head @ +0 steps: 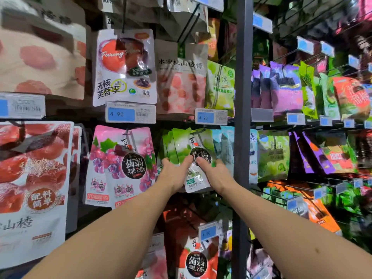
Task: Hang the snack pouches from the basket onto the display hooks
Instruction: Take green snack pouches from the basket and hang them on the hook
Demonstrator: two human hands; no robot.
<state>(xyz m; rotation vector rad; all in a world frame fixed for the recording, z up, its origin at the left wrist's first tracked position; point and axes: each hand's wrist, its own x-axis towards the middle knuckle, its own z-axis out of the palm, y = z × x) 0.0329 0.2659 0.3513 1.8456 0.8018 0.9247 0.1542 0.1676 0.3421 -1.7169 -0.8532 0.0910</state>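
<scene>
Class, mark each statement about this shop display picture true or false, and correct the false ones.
1. The left hand and the right hand both hold the green pouch. True.
2. The pink grape pouch hangs right of the green pouch. False: it hangs to its left.
3. The price tag above the green pouch reads 4 90. True.
4. The grey post stands left of both hands. False: it stands right of them.

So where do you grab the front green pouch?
Hold the green pouch by its side edges near the middle, left hand from the left, right hand from the right. It hangs flat, facing you, so both edges probably offer an easy grip.
</scene>
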